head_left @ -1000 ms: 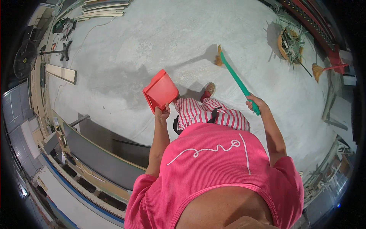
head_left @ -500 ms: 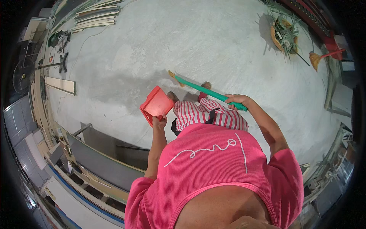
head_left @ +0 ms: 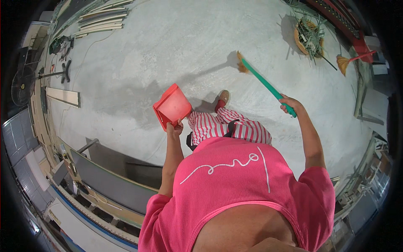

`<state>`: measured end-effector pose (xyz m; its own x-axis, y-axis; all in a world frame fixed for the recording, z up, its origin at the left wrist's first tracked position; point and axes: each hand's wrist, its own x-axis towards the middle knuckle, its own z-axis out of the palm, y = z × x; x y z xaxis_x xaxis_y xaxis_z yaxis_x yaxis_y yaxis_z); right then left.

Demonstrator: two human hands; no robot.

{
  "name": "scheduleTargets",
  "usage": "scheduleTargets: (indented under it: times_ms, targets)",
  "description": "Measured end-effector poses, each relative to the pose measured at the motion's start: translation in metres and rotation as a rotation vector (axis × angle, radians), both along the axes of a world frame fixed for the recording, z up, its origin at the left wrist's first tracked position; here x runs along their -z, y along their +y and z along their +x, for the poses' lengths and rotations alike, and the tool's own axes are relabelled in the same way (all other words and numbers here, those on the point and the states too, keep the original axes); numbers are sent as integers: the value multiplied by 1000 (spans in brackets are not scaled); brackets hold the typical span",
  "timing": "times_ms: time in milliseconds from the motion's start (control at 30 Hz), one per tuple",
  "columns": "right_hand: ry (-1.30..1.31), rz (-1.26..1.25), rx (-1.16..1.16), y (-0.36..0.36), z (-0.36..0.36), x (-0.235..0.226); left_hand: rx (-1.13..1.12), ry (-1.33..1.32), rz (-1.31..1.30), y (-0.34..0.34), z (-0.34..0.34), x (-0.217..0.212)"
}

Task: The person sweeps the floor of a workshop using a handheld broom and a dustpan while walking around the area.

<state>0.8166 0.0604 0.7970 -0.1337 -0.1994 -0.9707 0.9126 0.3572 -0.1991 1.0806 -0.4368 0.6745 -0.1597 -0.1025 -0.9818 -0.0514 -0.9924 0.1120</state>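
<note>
My left hand point(head_left: 175, 127) is closed on the near end of a red dustpan point(head_left: 174, 103), held to the left of my legs. Its pan looks bare inside. Out to the right, my right hand point(head_left: 289, 105) grips the end of a green broom handle point(head_left: 265, 83). The handle slants away to the far left and ends in short tan bristles point(head_left: 242, 63). A shadow of the broom falls on the floor just left of the bristles. Both tools are apart from each other.
Grey concrete floor point(head_left: 138, 54) spreads ahead. At the far right stands a round basket point(head_left: 299, 41) heaped with green scraps, near a red-handled broom point(head_left: 343, 64). Long strips point(head_left: 103, 21) lie at the far left, a pale board point(head_left: 63, 96) and a fan point(head_left: 23, 86) nearer. A long bench point(head_left: 111, 178) runs along my left.
My right hand has swung the broom outward to the right and away from my feet. The left hand with the dustpan has stayed nearly in place, the pan tilting slightly.
</note>
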Motion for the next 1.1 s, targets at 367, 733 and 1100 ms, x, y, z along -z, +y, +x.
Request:
scheduleTargets:
  times_ms: [367,733,1100]
  targets:
    - [-103,-218,-229,-75,27,-48,-89,-89,-125,-3,16,-1]
    - [-247,-439,-587,-234,46,91,-206,-167,-232,-3,24,-23]
    - [-266,-319,277,-127,-28,81,-178,-92,-175,9,35,-4]
